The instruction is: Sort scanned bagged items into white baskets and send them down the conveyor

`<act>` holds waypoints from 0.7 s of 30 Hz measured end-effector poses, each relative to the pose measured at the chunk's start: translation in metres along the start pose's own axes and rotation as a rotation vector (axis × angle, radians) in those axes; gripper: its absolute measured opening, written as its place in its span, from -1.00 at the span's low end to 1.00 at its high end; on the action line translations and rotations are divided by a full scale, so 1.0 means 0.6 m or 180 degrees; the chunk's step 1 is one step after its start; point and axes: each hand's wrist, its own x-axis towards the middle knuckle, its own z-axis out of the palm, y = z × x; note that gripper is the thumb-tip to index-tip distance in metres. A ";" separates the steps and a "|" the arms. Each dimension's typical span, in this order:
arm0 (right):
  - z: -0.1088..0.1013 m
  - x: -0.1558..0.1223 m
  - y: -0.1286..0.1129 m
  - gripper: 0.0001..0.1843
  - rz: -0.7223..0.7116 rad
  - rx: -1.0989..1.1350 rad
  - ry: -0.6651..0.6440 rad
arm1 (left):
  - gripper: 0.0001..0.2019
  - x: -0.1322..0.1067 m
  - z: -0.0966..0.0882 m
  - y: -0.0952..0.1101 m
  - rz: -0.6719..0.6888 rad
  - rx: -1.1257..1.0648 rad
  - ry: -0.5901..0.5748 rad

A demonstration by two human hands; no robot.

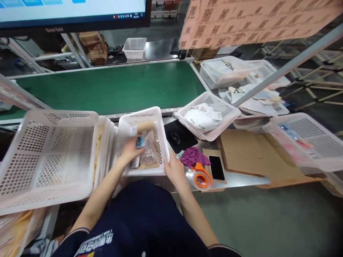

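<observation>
Grey-green floor spread past the near right side, leaving open room beyond the metal worktop. Across the back ran a green conveyor belt, its near rail close behind the baskets. Along the worktop's front showed a bright metal strip, and flat cardboard jutted past its edge. On the left, a large white basket and close-packed white rims left little space beside the smaller white basket before the person. The right hand lay at that basket's right wall; whether its fingers were clamped on the rim could not be told. The left hand was inside, just beside a clear plastic bag. A purple cloth, an orange tape dispenser and a phone crowded the right hand's outer side. Smallest, a blue item sat within the smaller basket, the left fingers and thumb closed on it.
</observation>
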 end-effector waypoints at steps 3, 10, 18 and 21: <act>0.017 0.011 0.024 -0.37 -0.0031 0.0445 0.0046 | -0.11 0.015 0.024 0.042 0.0116 0.0013 -0.0515; 0.070 -0.017 0.072 -0.26 -0.0165 0.0995 0.0030 | -0.27 -0.177 -0.149 -0.083 -0.0020 0.0137 0.1070; 0.036 0.012 0.129 0.00 -0.0062 0.1107 -0.0307 | -0.19 -0.414 -0.315 -0.378 -0.3726 0.1346 0.0865; 0.030 0.040 0.191 0.03 -0.0048 0.0694 0.0027 | -0.35 -0.450 -0.347 -0.386 -0.3347 0.1522 0.0603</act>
